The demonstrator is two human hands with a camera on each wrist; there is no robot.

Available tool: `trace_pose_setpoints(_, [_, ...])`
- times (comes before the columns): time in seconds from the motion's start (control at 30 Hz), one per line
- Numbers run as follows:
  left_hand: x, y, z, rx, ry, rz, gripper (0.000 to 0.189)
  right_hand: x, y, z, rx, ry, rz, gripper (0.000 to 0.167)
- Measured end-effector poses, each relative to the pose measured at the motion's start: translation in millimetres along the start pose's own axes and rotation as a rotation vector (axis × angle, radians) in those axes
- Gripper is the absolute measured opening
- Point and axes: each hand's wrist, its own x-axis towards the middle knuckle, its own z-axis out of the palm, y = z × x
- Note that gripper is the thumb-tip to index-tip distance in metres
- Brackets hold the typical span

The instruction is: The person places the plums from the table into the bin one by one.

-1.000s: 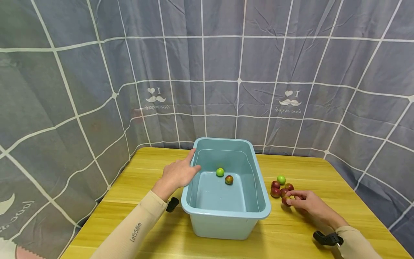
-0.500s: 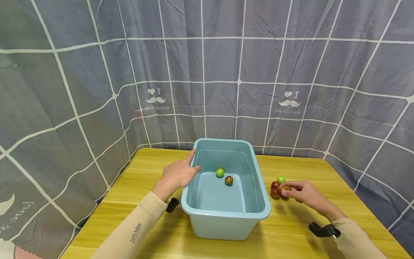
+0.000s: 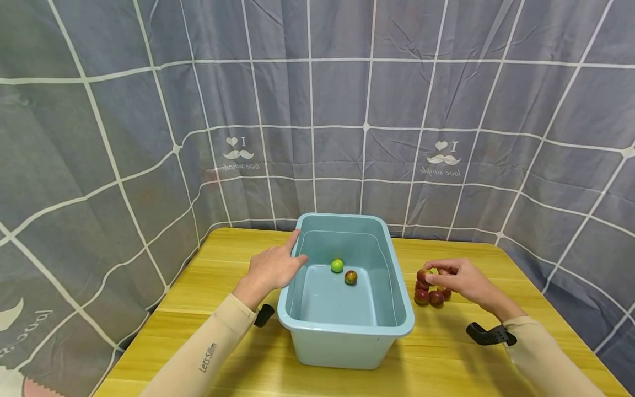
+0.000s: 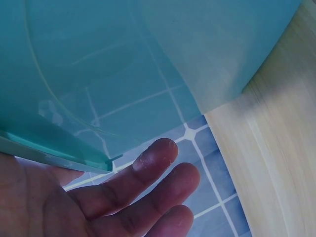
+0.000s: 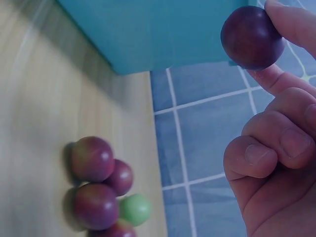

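Note:
My right hand (image 3: 466, 282) pinches a dark red plum (image 5: 251, 38) between thumb and index finger, raised above the table just right of the blue tub (image 3: 342, 330). Beneath it lie several more red plums (image 3: 421, 298); the right wrist view shows them with a green round fruit (image 5: 135, 209). My left hand (image 3: 275, 266) rests on the tub's left rim, thumb over the edge and index finger stretched along it. In the left wrist view its fingers (image 4: 155, 159) extend loosely below the rim. Inside the tub lie a green fruit (image 3: 337, 266) and a reddish-green plum (image 3: 350, 277).
The tub stands in the middle of a yellow wooden table (image 3: 198, 309). A grey curtain (image 3: 342, 154) with white grid lines hangs behind and on both sides. Black straps sit at both wrists, including the right wrist strap (image 3: 491, 334).
My right hand has lifted one plum from the cluster and carried it up, away from me and slightly left. The left hand and the tub have stayed in place.

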Motion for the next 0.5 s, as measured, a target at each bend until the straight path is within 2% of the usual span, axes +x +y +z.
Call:
trace_pose_setpoints(0.2, [0.5, -1.2, 1.9, -0.011, 0.002, 0.0, 0.074, 9.6, -12.4, -4.3, -0.052, 0.023, -0.044, 0.028])
trace_pose_setpoints(0.5, [-0.1, -0.6, 1.5, -0.006, 0.008, 0.003, 0.074, 25.9, -35.1, -7.7, -0.084, 0.006, -0.067, 0.031])
